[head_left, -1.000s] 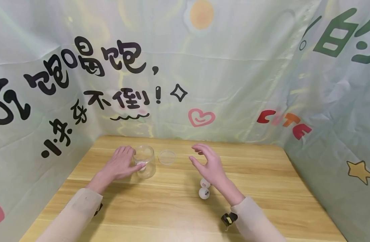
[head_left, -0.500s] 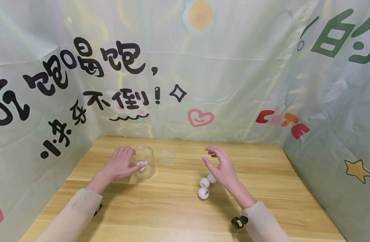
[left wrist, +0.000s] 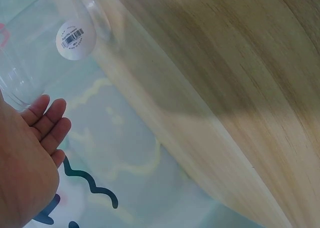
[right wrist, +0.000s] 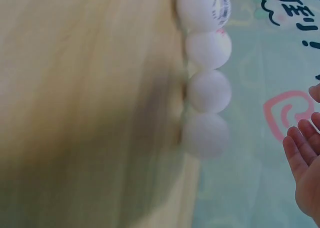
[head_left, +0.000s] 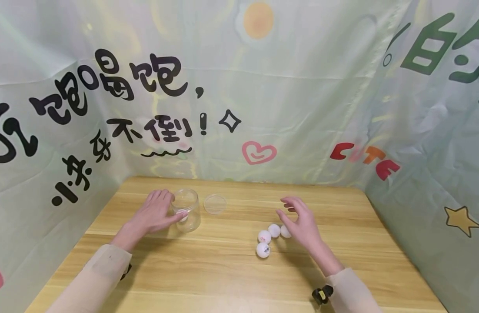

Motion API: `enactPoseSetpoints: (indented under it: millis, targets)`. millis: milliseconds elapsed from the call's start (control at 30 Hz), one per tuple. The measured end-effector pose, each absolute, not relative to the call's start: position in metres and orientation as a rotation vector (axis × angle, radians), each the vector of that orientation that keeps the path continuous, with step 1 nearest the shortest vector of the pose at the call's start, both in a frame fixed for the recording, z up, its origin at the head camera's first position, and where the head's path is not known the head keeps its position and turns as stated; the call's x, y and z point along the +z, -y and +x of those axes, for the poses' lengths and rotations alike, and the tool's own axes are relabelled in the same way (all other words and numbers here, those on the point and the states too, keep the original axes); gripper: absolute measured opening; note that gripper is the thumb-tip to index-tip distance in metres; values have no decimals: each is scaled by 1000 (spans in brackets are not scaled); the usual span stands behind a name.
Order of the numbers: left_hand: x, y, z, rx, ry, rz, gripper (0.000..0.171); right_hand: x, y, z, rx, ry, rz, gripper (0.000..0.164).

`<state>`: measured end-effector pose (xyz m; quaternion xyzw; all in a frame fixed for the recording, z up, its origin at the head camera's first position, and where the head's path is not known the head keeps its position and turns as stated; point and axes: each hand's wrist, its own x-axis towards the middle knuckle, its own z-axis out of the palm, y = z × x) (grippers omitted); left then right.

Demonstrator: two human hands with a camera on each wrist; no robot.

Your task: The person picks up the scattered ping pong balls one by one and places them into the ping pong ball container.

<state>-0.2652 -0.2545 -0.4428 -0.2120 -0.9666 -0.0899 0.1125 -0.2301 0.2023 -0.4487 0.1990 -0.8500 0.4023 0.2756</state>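
My left hand (head_left: 155,213) holds a clear plastic jar (head_left: 191,221), its thumb across the front and its fingers at the far left side. A round white barcode label (left wrist: 76,39) shows on the jar wall in the left wrist view. Several white table tennis balls (head_left: 263,250) lie in a bent row on the table, right of the middle. Over the far end of that row hovers my right hand (head_left: 304,224), fingers loosely bent and nothing held. It partly hides the last ball (head_left: 285,231) in the head view; the right wrist view shows this ball (right wrist: 206,135) whole.
A clear round disc, like a lid (head_left: 214,204), lies flat just right of the jar. Printed cloth (head_left: 302,108) walls in the wooden table (head_left: 208,278) at the back and both sides.
My right hand has moved right, away from the jar, uncovering more of the balls in the row. The left hand and jar have stayed in place.
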Motion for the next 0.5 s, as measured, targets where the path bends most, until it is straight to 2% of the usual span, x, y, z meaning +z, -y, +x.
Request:
enactPoseSetpoints:
  millis: [500]
  targets:
    - [-440,253,-264,-263,2849,-618,74,-471,-230,-227,1069,2477,424,42]
